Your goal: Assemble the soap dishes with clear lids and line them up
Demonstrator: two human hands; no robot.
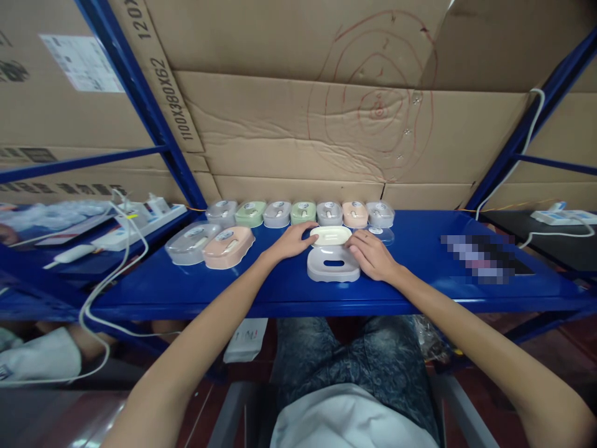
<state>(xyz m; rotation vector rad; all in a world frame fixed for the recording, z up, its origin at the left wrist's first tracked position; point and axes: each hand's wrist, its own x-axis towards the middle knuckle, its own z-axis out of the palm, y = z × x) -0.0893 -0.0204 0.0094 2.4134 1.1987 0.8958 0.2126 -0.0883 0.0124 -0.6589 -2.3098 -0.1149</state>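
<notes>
A shallow cream oval tray [332,235] is held at its two ends, between my hands. My left hand [295,241] grips its left end, thumb in front. On the right end, the bent fingers of my right hand [371,254] close around the edge. Just in front of the tray, on the blue table, lies a pale grey scalloped box base [321,271] with an oval slot in its middle. A clear lid [383,236] rests behind my right hand, partly hidden by it.
Several lidded boxes [278,214] in grey, green and peach line the table's back edge. A grey box [186,246] and a peach box [228,249] sit at left. White cables [96,292] hang by the left post. A blurred-out item [480,258] lies at right.
</notes>
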